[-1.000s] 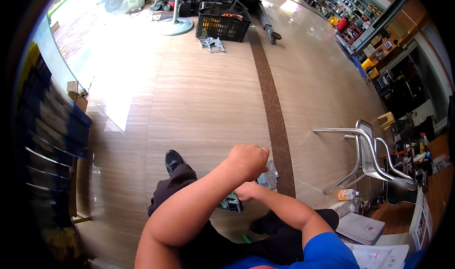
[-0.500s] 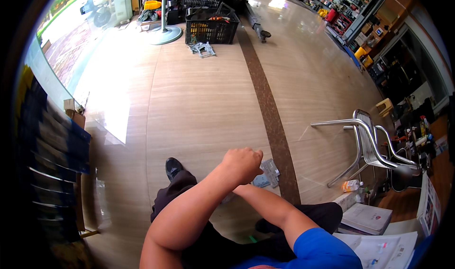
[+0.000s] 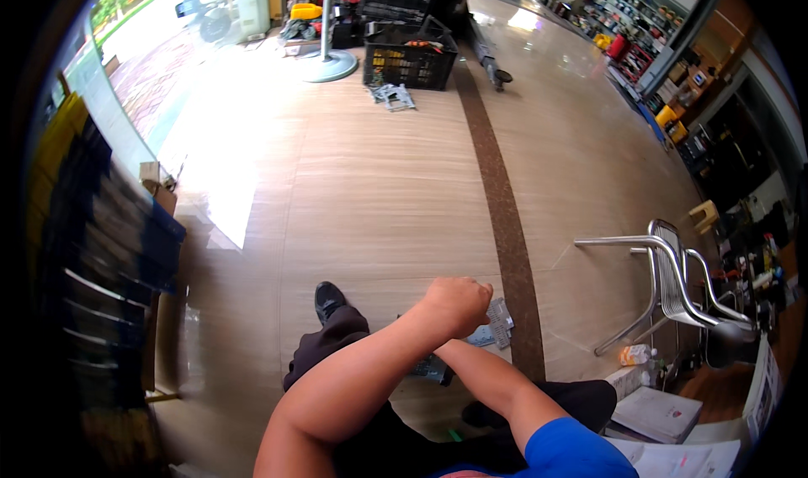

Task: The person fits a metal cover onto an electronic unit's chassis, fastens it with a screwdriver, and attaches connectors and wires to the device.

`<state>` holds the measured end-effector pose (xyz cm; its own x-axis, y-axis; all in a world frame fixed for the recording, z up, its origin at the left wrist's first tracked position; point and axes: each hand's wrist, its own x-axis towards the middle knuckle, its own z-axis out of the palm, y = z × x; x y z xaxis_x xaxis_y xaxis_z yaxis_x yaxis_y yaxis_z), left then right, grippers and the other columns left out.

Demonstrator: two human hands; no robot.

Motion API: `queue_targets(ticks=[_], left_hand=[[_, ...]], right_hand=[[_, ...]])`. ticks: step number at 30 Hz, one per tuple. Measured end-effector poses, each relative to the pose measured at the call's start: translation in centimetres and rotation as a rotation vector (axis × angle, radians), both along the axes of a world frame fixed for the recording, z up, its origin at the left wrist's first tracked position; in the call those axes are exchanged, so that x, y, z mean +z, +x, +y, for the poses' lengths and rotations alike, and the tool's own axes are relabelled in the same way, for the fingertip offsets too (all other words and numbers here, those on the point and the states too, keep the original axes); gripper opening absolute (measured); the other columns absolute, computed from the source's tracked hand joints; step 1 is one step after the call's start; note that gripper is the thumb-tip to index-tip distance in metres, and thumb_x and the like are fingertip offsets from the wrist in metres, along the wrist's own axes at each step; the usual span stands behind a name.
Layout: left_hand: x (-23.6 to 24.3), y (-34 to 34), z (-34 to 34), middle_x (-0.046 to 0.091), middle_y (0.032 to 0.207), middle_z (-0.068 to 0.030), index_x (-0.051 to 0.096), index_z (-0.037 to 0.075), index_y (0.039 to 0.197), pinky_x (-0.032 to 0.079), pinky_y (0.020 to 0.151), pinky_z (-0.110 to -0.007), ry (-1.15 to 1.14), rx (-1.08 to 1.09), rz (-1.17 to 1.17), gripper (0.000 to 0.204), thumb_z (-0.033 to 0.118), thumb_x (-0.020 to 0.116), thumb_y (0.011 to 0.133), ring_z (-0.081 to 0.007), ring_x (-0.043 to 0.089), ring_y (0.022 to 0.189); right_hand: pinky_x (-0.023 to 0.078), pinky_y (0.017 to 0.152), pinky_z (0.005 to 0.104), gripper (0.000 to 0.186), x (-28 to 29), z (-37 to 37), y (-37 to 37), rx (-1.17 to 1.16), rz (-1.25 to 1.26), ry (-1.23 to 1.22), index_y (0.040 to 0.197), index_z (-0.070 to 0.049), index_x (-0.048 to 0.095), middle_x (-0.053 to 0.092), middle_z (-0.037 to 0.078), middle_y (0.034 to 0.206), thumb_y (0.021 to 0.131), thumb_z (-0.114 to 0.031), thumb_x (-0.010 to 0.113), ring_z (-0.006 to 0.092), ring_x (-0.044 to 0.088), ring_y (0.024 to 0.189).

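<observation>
My left hand [image 3: 459, 304] is closed, its back toward me, at the end of a forearm crossing from the lower left. Whatever it grips is hidden. Just beyond its fingers lie a grey metal plate [image 3: 500, 323] and a pale blue flat piece [image 3: 481, 337] on the floor. My right forearm [image 3: 492, 374] reaches in from the blue sleeve and passes beneath my left wrist, which covers my right hand [image 3: 446, 349] almost wholly. Below the crossing, a dark bluish part [image 3: 433, 369] shows partly; I cannot tell whether a hand holds it.
A steel-framed chair [image 3: 665, 280] stands at the right, with a drink bottle [image 3: 634, 355] and stacked boxes [image 3: 658, 413] nearby. Black crates [image 3: 410, 61], grey brackets [image 3: 393, 97] and a round pole base [image 3: 331, 66] stand far off. Dark shelving [image 3: 114, 251] lines the left.
The whole view has shifted, so the scene sits farther right and lower. More of the dark bluish part shows under my left forearm. My left hand stays closed and my arms stay crossed.
</observation>
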<state>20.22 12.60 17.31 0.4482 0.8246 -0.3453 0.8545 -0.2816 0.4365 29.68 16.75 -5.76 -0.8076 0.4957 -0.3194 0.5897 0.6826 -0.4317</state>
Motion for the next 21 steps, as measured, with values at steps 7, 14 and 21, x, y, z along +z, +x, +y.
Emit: queue_targets(ticks=[7, 14, 21], left_hand=[[0.0, 5.2, 2.3, 0.07, 0.101, -0.0148, 0.061, 0.004, 0.109, 0.056, 0.081, -0.043, 0.012, -0.164, -0.036, 0.04, 0.036, 0.07, 0.088, -0.0322, 0.067, 0.101], [0.4, 8.3, 2.9, 0.07, 0.106, -0.0147, 0.064, 0.005, 0.11, 0.056, 0.083, -0.043, 0.028, -0.239, -0.047, 0.041, 0.036, 0.072, 0.086, -0.0312, 0.068, 0.103], [-0.1, 10.9, 3.1, 0.07, 0.11, -0.0141, 0.065, 0.005, 0.109, 0.056, 0.083, -0.042, 0.032, -0.292, -0.037, 0.04, 0.036, 0.073, 0.085, -0.0305, 0.067, 0.106]], right_hand=[[0.034, 0.109, 0.0433, 0.043, -0.6, 0.9, 1.7, -0.051, 0.049, 0.029, 0.133, -0.005, 0.053, 0.051, 0.018, 0.137, 0.095, -0.025, 0.049, 0.0319, 0.044, 0.131], [0.032, 0.11, 0.0433, 0.045, -1.1, 2.1, 3.4, -0.101, 0.1, 0.061, 0.135, -0.005, 0.05, 0.048, 0.018, 0.14, 0.096, -0.026, 0.047, 0.032, 0.041, 0.133], [0.029, 0.112, 0.0434, 0.046, -1.8, 3.3, 5.2, -0.156, 0.147, 0.094, 0.138, -0.005, 0.047, 0.045, 0.018, 0.143, 0.098, -0.028, 0.045, 0.0322, 0.037, 0.136]])
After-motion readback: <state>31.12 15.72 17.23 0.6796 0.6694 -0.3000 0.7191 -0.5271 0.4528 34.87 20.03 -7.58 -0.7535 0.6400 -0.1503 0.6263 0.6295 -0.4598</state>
